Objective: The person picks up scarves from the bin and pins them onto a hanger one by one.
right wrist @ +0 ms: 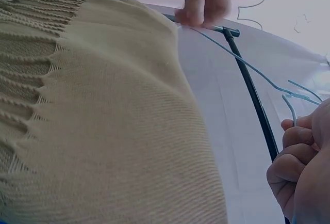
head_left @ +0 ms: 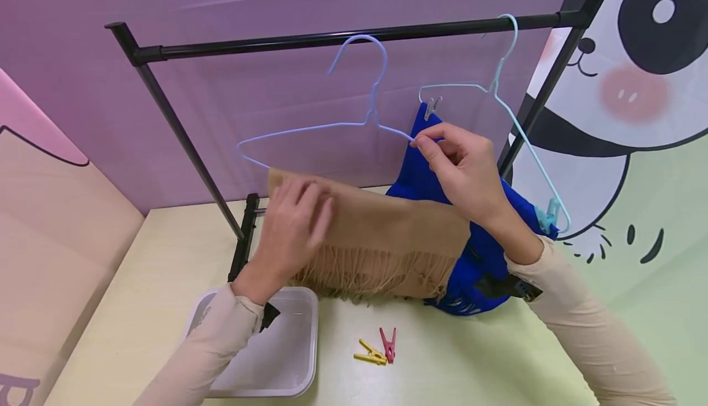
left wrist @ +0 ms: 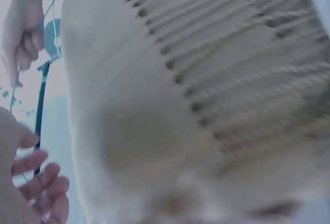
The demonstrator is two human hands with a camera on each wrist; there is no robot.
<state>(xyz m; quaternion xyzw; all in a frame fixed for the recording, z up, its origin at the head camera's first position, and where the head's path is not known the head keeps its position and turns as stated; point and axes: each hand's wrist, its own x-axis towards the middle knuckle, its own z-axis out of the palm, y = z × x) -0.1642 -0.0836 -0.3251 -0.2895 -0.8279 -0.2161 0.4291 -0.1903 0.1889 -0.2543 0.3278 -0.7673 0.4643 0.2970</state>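
A tan fringed scarf (head_left: 398, 222) is draped over the lower part of a periwinkle wire hanger (head_left: 310, 128). My right hand (head_left: 467, 169) pinches that hanger's right shoulder between thumb and fingers. Near the scarf's upper left corner is my left hand (head_left: 293, 222), blurred, its fingers loosely bent. In the left wrist view those fingers (left wrist: 49, 182) show beside the scarf, gripping nothing. The hanger's hook overlaps the black rail (head_left: 249, 45); whether it rests on it I cannot tell.
At right, a mint hanger (head_left: 522, 129) on the rail carries a blue fringed cloth (head_left: 412, 160), clipped at both ends. A grey plastic basin (head_left: 310, 357) stands front left. Yellow (head_left: 372, 354) and red (head_left: 389, 346) clothespins lie on the table.
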